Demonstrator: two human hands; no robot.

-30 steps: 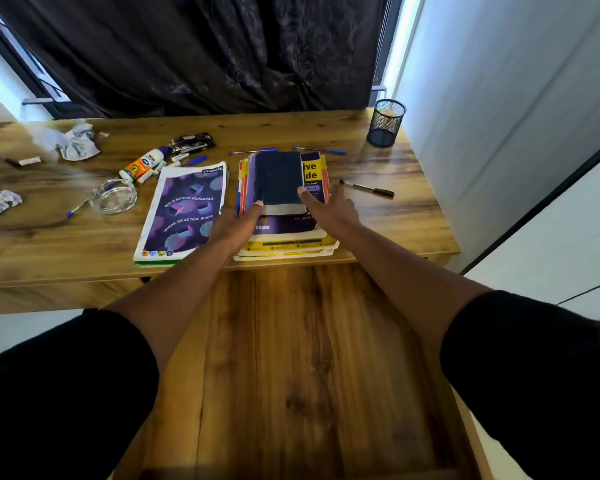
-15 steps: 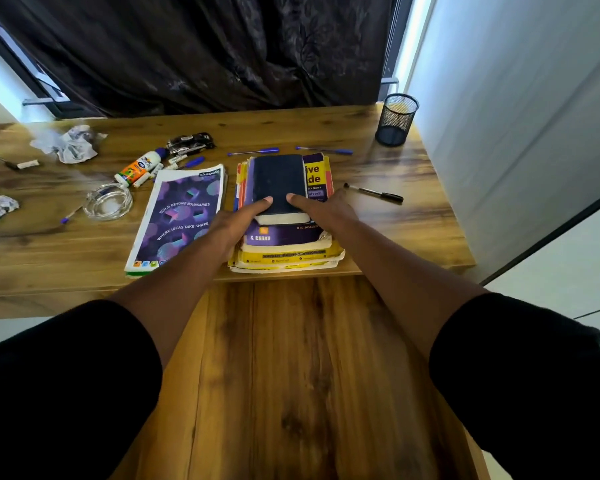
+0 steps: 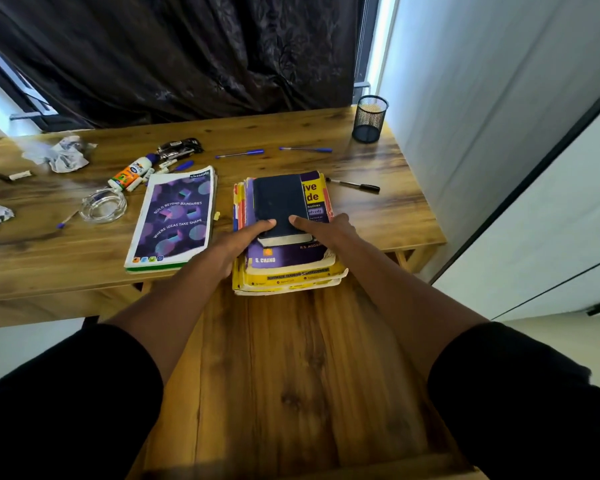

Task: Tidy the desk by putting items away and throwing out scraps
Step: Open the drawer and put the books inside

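A stack of yellow and purple books [image 3: 286, 268] lies at the desk's front edge, overhanging the open wooden drawer [image 3: 291, 375]. On top of it sits a small dark blue book [image 3: 278, 202]. My left hand [image 3: 234, 244] grips the stack's left side, thumb on the dark book. My right hand [image 3: 328, 233] grips the right side, its thumb also on the dark book. The fingers under both hands are hidden. A purple notebook [image 3: 174, 220] lies left of the stack.
On the desk [image 3: 388, 216] are a black mesh pen holder [image 3: 369, 119], a black pen [image 3: 355, 185], two blue pens [image 3: 239, 154], a glue bottle [image 3: 129, 173], a glass ashtray [image 3: 103, 205] and crumpled paper scraps [image 3: 59, 155]. A white wall stands right.
The stack has slid toward me and now overhangs the desk's front edge above the drawer. Both thumbs have moved closer together on the dark book.
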